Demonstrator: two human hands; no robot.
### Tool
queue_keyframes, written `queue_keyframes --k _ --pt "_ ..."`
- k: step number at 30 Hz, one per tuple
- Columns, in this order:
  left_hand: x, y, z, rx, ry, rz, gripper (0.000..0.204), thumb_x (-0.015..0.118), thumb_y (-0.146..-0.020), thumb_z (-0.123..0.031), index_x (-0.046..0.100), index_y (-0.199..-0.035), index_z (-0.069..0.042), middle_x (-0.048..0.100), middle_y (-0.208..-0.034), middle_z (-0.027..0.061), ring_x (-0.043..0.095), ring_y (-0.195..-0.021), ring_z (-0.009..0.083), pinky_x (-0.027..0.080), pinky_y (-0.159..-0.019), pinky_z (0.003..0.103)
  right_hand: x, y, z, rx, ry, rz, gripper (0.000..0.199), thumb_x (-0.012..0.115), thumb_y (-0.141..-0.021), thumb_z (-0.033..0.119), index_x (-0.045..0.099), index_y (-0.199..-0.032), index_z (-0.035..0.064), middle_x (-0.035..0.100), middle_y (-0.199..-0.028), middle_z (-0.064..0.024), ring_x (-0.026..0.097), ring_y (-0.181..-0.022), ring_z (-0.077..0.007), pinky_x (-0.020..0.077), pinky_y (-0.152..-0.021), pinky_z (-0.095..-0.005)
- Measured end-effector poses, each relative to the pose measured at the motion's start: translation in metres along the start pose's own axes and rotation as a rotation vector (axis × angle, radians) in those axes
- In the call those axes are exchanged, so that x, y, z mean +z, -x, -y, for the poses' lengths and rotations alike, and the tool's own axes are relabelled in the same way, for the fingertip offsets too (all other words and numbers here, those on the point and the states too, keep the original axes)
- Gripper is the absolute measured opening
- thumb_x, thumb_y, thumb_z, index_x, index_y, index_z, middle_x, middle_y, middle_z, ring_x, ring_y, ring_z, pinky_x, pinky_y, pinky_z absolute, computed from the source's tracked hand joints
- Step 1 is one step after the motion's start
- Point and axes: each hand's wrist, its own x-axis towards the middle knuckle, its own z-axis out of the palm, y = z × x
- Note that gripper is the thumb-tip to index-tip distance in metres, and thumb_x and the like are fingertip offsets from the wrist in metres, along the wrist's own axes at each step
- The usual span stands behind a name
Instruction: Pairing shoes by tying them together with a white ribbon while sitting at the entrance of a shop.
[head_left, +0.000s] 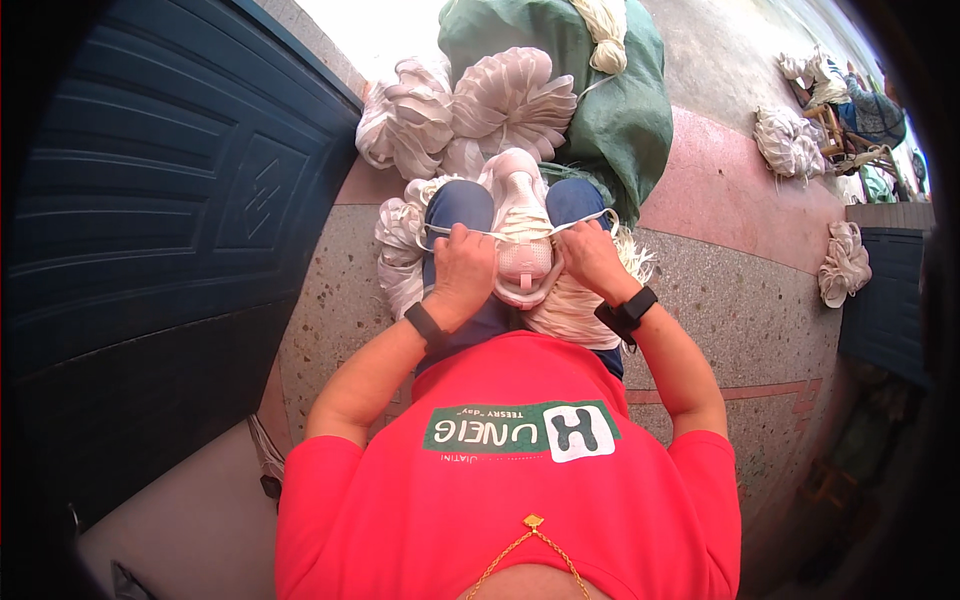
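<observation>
— Held between the knees: a pale pink fan-folded piece, pleated, stiff-looking, broad end rounded and turned toward the body, narrowing away toward the feet.

— And across it?

— A thin white cord, stretched taut from side to side over the piece. Left hand closed over one end, fingers curled and pinching the cord at the left knee. Right hand doing likewise at the other end, fingers pressed together on the cord near the right knee. Black band on each wrist.

— Colour of the piece?

— Washed-out pink to off-white, ribs running lengthwise, surface matte.

— Anything close by?

— More folded fans of the same pale stuff heaped just ahead of the knees, some spread open like shells. Behind them a green sack with a cream skein on top. Loose cream fibres against the right thigh. Dark blue door to the left, speckled stone floor beneath. Further white bundles well apart, at the upper right.
</observation>
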Motion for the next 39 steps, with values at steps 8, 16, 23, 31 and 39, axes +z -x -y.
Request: queue_keyframes --k 8,16,23,31,39 --pt "0.017 -0.005 0.022 -0.139 0.385 0.063 0.017 0.065 -0.09 -0.009 0.074 -0.104 -0.005 0.071 -0.098 0.0093 0.058 -0.103 0.0346 0.049 -0.087 0.045 0.0 0.004 0.009 -0.189 -0.023 -0.052 0.02 0.062 -0.087 0.008 0.068 -0.106 0.0072 0.068 -0.093 -0.0128 0.063 -0.095 -0.0323 0.0492 -0.084 -0.0435" --pt "0.002 -0.032 0.039 0.21 0.17 0.047 0.015 0.064 -0.086 -0.004 0.075 -0.097 -0.005 0.068 -0.097 0.0103 0.059 -0.099 0.0339 0.053 -0.082 0.045 -0.02 -0.006 0.019 -0.326 -0.039 -0.325 0.014 0.063 -0.082 0.006 0.064 -0.096 0.0065 0.064 -0.103 -0.011 0.06 -0.1 -0.0284 0.0466 -0.087 -0.0441" --pt "-0.015 -0.024 0.025 -0.034 0.265 0.101 0.014 0.059 -0.094 -0.011 0.071 -0.098 -0.005 0.068 -0.085 0.0245 0.065 -0.084 0.0445 0.053 -0.076 0.053 -0.196 0.014 0.066 -0.315 -0.978 -0.899 0.013 0.046 -0.112 0.013 0.051 -0.115 0.0014 0.062 -0.085 -0.0075 0.062 -0.076 -0.0145 0.0544 -0.074 -0.0291" --pt "0.012 -0.019 0.038 -0.143 0.422 0.202 0.021 0.057 -0.096 -0.018 0.07 -0.095 -0.002 0.068 -0.082 0.0289 0.068 -0.082 0.0487 0.055 -0.075 0.057 -0.032 -0.013 0.041 0.085 -0.668 0.027 0.023 0.062 -0.1 0.026 0.071 -0.101 0.0045 0.072 -0.083 -0.0184 0.072 -0.078 -0.035 0.0546 -0.072 -0.0427" --pt "0.025 -0.009 0.042 -0.178 0.447 0.146 0.022 0.056 -0.095 -0.017 0.071 -0.092 -0.001 0.069 -0.082 0.0295 0.068 -0.081 0.0491 0.055 -0.076 0.058 0.03 -0.017 0.075 -0.067 -0.086 -0.096 0.021 0.064 -0.092 0.026 0.066 -0.091 0.0059 0.071 -0.082 -0.0137 0.073 -0.075 -0.0333 0.0568 -0.065 -0.0453"
